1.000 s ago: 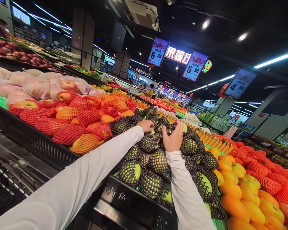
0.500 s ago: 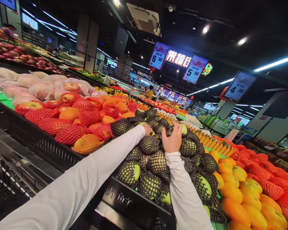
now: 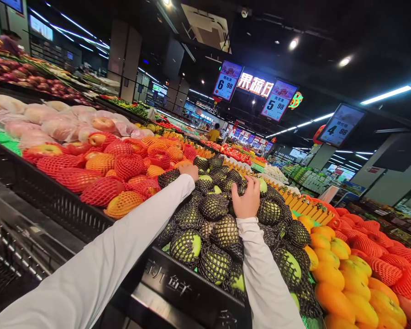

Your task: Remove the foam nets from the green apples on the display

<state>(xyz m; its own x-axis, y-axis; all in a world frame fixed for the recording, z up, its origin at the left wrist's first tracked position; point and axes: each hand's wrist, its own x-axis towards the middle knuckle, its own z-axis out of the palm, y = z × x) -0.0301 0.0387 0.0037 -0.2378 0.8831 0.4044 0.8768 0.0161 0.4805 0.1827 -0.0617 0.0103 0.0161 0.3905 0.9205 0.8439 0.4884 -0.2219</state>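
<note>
Several green apples (image 3: pixel 215 206) in black foam nets are heaped in a black display bin. My right hand (image 3: pixel 247 198) rests on the far part of the heap, its thumb apart from the fingers, beside a partly bare green apple (image 3: pixel 262 185). It is open and does not grip an apple. My left hand (image 3: pixel 191 172) lies at the left edge of the heap, near the apples in red nets. Its back faces me and the fingers are mostly hidden, so I cannot see whether it holds anything. White sleeves cover both arms.
Red-and-orange netted fruit (image 3: pixel 128 167) fills the bin on the left, with bagged fruit (image 3: pixel 60 123) behind it. Oranges (image 3: pixel 332 292) and red-netted fruit (image 3: pixel 385 256) lie on the right. Metal cart wires (image 3: pixel 13 246) show at lower left. Price signs (image 3: pixel 279 99) hang overhead.
My left hand has moved left across the heap, away from my right hand, uncovering green apples between them. My right hand stays nearly in place.
</note>
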